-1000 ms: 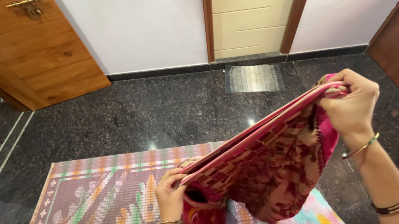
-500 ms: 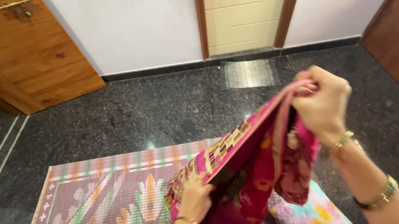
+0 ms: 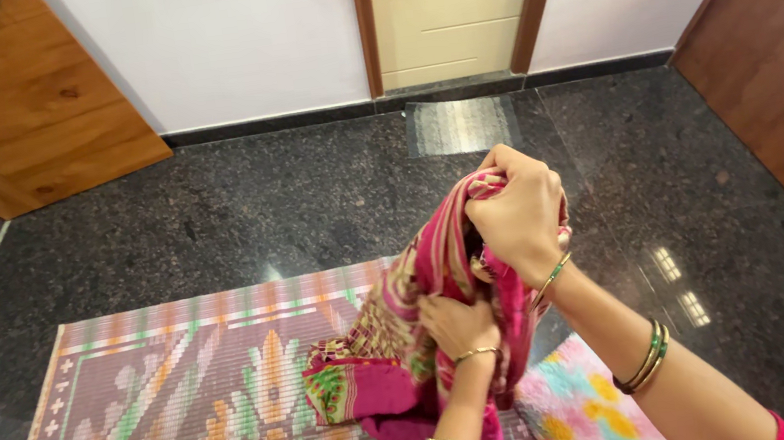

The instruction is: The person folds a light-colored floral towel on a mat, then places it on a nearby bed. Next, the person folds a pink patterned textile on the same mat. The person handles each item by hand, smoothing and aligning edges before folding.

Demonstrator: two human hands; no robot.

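Observation:
A pink cloth (image 3: 399, 350) with gold and green patterned borders hangs bunched in front of me, above a woven floor mat (image 3: 174, 400). My right hand (image 3: 517, 214) grips its top end in a closed fist, held high. Just below it, my left hand (image 3: 457, 327) clutches the middle of the same cloth. The two hands are close together, and bangles show on both wrists. The cloth's lower end droops toward the mat.
The patterned mat lies on a dark polished granite floor (image 3: 239, 210). A pastel multicoloured fabric (image 3: 578, 407) lies at the mat's right end. A small striped doormat (image 3: 460, 125) sits before a cream door (image 3: 445, 11); wooden doors stand at left (image 3: 3, 100) and right (image 3: 783, 47).
My hands have come together: the right hand moved left and down, the left hand rose toward it. The cloth, stretched between them before, is now bunched up.

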